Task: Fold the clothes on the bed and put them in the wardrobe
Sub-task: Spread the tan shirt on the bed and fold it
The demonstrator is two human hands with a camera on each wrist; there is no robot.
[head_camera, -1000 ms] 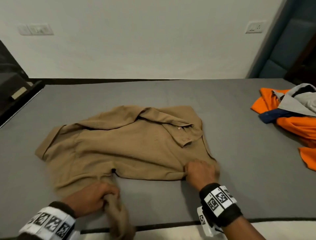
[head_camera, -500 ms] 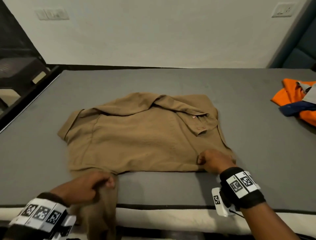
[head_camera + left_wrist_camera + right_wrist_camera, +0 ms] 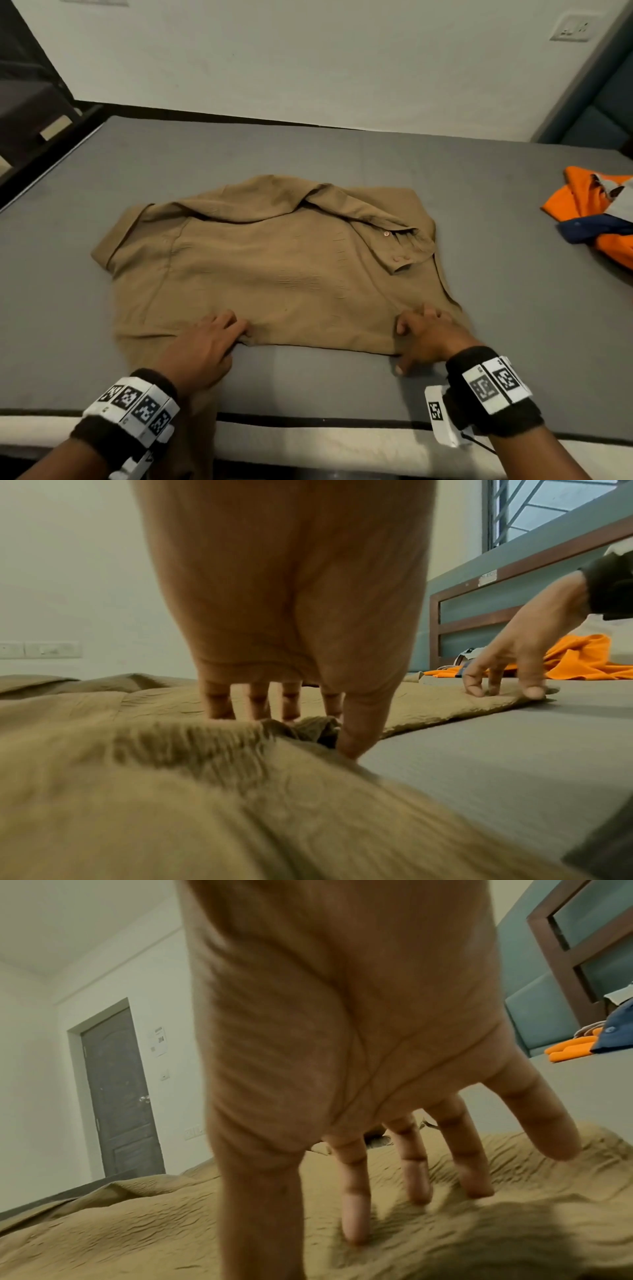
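Shirt: 1 tan crinkled shirt (image 3: 274,270), flat mid-bed (image 3: 342,154).
Left hand (image 3: 205,346): fingers straight, pressing its near hem.
Right hand (image 3: 428,335): fingers spread, pressing its near-right corner.
Pile: 1 orange clothes heap (image 3: 596,219), far right.

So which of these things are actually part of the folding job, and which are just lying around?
Part of the job:
- tan shirt, being folded
- left hand and right hand, both on its near edge
- orange and blue clothes, waiting
- grey bed

Just there:
- wall socket
- dark door
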